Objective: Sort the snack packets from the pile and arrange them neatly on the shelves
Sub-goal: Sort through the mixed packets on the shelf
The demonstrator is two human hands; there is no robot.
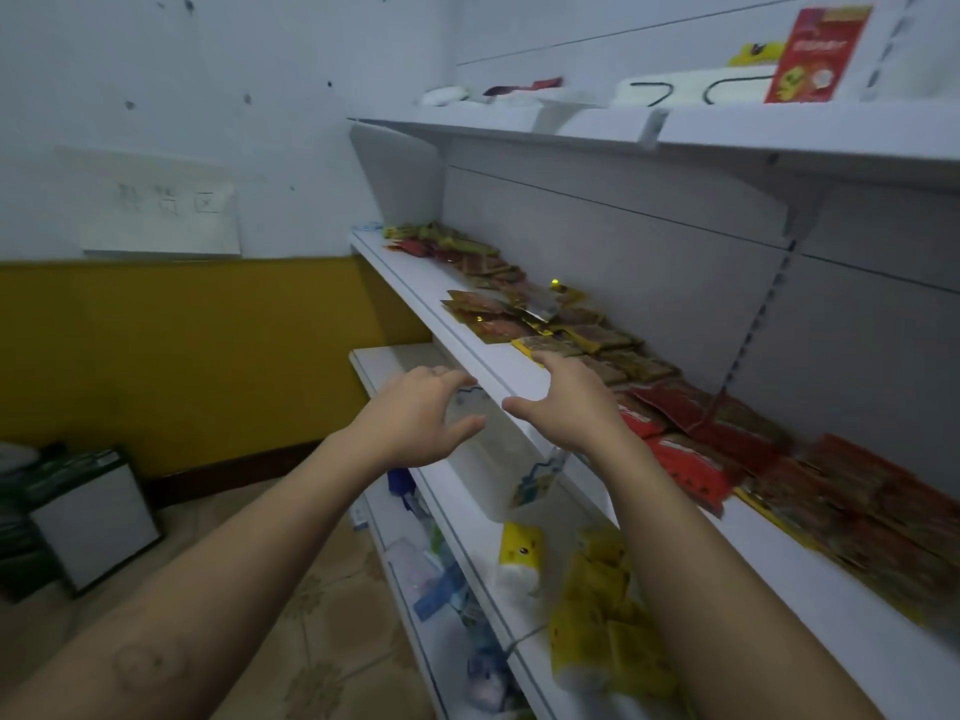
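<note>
Shelves: three white boards counted, namely top shelf (779, 135), middle shelf (415, 283) and lower shelf (389, 363); more lay below, too blurred to count.
Middle shelf contents: snack packets (597, 335) lay flat in one overlapping row along its length, brown-and-gold at the far end and red packets (691, 459) nearer. Overlap and blur prevented a count.
Top shelf contents: one red box (813, 54) stood upright, with white bundles (691, 88) beside it.
Lower shelf contents: a heap of yellow packets (597, 615), with one yellow-and-white pack (522, 550) just beside it.
Left hand (415, 415): open, fingers spread and slightly curved, nothing held; it hovered in front of the middle shelf's edge.
Right hand (569, 402): open, fingers spread, nothing held; its fingertips were at the front packets, contact could not be told.
Floor: one grey-fronted box (93, 522) by the wall.
</note>
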